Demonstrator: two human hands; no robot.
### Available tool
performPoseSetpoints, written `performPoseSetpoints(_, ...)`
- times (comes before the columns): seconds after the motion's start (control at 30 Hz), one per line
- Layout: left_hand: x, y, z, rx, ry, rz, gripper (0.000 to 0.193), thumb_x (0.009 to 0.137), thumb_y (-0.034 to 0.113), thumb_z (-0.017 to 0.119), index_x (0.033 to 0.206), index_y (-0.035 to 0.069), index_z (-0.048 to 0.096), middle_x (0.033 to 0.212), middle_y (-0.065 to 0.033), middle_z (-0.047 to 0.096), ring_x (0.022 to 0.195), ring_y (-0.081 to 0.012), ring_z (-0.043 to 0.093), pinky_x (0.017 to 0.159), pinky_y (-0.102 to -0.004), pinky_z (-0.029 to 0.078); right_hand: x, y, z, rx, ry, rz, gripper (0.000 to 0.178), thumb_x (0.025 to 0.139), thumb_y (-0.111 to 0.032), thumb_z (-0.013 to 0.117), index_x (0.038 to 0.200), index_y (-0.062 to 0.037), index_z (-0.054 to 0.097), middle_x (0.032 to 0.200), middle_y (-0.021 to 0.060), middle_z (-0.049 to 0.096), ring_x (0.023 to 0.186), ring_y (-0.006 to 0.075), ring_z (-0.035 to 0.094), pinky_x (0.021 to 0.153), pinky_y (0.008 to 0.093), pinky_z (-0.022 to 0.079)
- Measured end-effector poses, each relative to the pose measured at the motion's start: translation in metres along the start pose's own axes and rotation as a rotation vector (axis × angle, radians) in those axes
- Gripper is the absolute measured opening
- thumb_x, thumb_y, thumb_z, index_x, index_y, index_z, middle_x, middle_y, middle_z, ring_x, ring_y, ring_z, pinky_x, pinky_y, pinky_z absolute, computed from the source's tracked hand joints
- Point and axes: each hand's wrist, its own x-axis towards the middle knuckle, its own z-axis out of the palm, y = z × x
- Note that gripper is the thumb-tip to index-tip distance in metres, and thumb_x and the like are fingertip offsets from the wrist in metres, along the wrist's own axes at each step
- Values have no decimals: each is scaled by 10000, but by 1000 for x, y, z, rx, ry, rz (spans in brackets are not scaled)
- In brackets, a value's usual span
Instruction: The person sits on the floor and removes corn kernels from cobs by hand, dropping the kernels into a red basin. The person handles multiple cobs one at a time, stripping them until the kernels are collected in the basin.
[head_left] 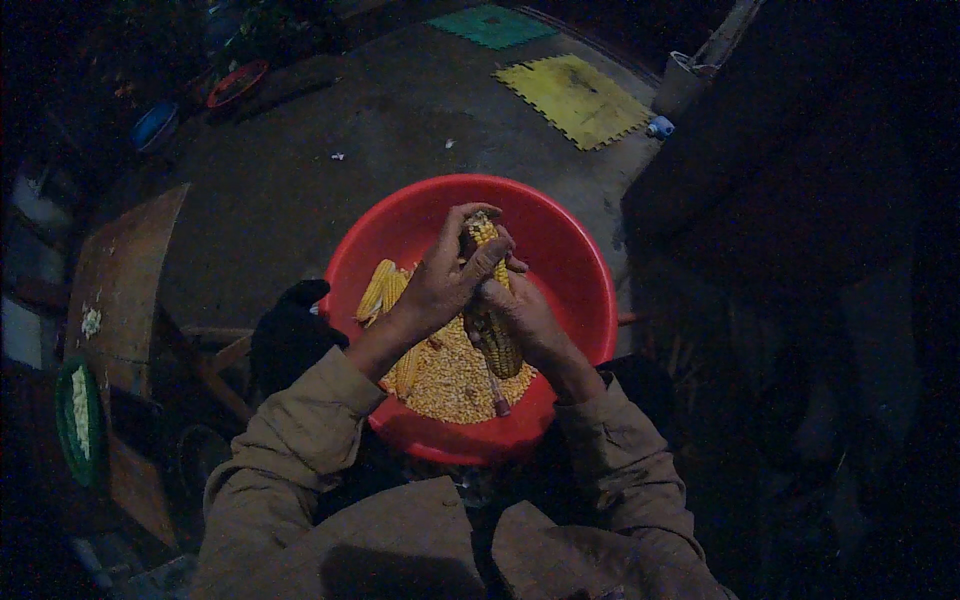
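— While the red basin [580, 270] sits under both hands, how steady does it look?

— It seems to rest on the person's lap, not the floor, so I'd judge a shift of the knees could tip it and send the loose yellow kernels [455, 380] over its near rim. Inside the basin, at its left wall, lie a few whole corn cobs [382, 288].

— And the cob being worked?

— The half-stripped corn cob [493, 325] stands nearly upright above the basin's middle. The right hand [528, 318] is wrapped closed around its lower part; the left hand [440, 285] curls over the top, thumb pressed against the kernel rows.

— What might go wrong there?

— A hard push could let the thumb skid off the dry rows and scrape on the bare core, or flick kernels past the basin's far rim onto the dim concrete floor [300, 180], where they'd be hard to find in this light.
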Motion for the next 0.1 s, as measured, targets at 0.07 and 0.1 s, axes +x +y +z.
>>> performPoseSetpoints(0.07, 1, -1, -3, -50, -44, -13, 506, 962, 318, 472, 1340, 50, 269, 1141, -148, 534, 975, -248, 626, 875, -328, 479, 0, -2, -1, -94, 36, 48, 305, 906, -344, 509, 955, -44, 483, 734, 54, 541, 583, 135, 557, 491, 269, 466)
performPoseSetpoints(0.1, 2, -4, -6, -74, -64, -19, 524, 953, 319, 496, 1346, 62, 265, 1149, -149, 528, 976, -252, 626, 892, -322, 471, -1, -5, 0, -146, 38, 25, 391, 891, -420, 526, 986, -44, 479, 748, 57, 543, 585, 141, 567, 512, 270, 479)
